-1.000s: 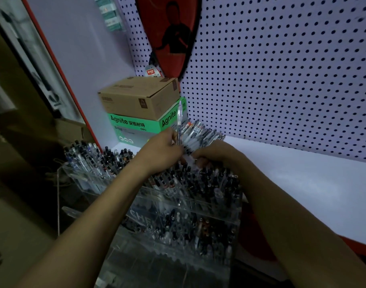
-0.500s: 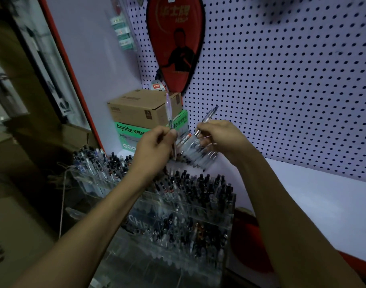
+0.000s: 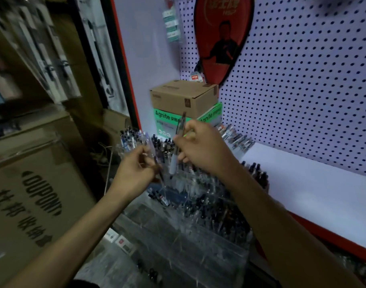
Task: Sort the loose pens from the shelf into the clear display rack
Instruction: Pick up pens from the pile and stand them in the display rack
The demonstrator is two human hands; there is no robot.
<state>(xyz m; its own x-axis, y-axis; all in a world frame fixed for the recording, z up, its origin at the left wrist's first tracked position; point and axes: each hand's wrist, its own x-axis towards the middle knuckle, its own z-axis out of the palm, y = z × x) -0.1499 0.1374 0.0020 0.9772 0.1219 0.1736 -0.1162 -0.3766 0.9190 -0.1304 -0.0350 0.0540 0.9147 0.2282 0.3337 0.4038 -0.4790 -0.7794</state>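
Loose pens (image 3: pixel 236 138) lie heaped at the shelf's (image 3: pixel 323 196) back-left corner, against the pegboard (image 3: pixel 302 80). Right hand (image 3: pixel 202 150) grips one pen (image 3: pixel 179 140) upright, tip down — likely aiming for a slot. Left hand (image 3: pixel 134 171) pinches a darker pen (image 3: pixel 160 175) over the clear display rack (image 3: pixel 209 235), just off the shelf's front edge — already crowded.

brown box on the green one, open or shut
Shut: the brown box shows its top flaps lying flat and closed, atop the green box.
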